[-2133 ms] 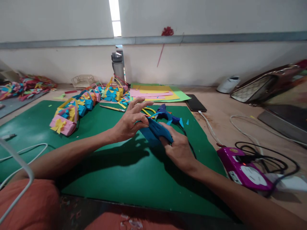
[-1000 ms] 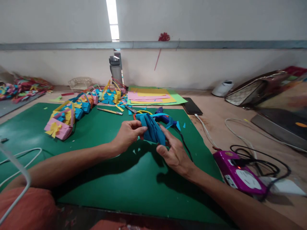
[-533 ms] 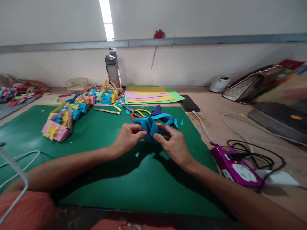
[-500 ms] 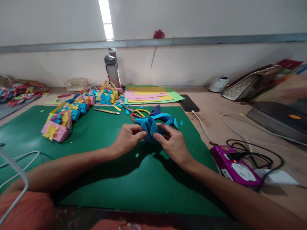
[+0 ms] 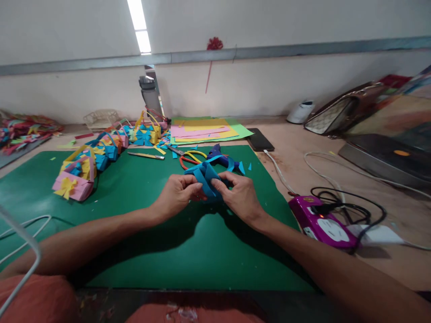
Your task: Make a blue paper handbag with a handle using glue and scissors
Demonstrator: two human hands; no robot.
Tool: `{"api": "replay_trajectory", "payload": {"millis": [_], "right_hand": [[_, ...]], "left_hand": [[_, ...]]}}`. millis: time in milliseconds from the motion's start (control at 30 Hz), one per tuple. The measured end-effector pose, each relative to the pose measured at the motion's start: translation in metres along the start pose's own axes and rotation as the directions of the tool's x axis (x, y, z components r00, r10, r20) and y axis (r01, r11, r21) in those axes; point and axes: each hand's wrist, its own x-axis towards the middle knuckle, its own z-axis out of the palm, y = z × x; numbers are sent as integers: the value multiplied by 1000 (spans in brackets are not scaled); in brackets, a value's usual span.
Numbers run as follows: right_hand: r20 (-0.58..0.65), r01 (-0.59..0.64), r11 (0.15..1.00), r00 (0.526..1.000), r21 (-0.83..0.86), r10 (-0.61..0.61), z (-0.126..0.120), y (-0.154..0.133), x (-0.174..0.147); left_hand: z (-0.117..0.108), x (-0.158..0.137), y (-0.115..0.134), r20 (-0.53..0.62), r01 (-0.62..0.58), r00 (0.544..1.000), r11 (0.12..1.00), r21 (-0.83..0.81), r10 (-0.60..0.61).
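Observation:
Between my two hands, above the green mat [image 5: 188, 264], is a blue paper basket [image 5: 209, 181] with folded flaps and a strip handle that leans away from me. My left hand [image 5: 177, 195] pinches its left side between thumb and fingers. On the right side, the thumb of my right hand [image 5: 239, 195] presses a folded flap, and the other fingers go behind the paper. Just beyond the basket lie scissors [image 5: 191, 158] with red and yellow handles and a dark blue glue gun [image 5: 217, 153], partly covered by the basket's handle.
Several small paper baskets [image 5: 76, 179] with bows stand in a row at the left. A cutter knife [image 5: 146, 155] lies near them. Coloured paper sheets [image 5: 208, 130] and a phone [image 5: 261, 140] are at the back. A purple power strip [image 5: 323, 222] with cables sits at the right.
The blue basket has turned and tilted a little in my hands, and its handle has dropped lower, showing more of the glue gun. The whole view has shifted slightly.

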Motion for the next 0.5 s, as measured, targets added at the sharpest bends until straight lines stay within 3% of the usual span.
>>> {"api": "replay_trajectory", "payload": {"millis": [300,433,500], "right_hand": [[-43,17,1000,999,12,-17,4,2,0],[-61,8,998,998,59,-5,3,3,0],[-63,11,997,998,78,-7,2,3,0]], "left_hand": [[2,-7,5,107,118,987,993,22,-120],[-8,-5,1,-73,-77,994,997,23,79],[-14,1,-2,-189,-142,974,986,-83,124]]}}
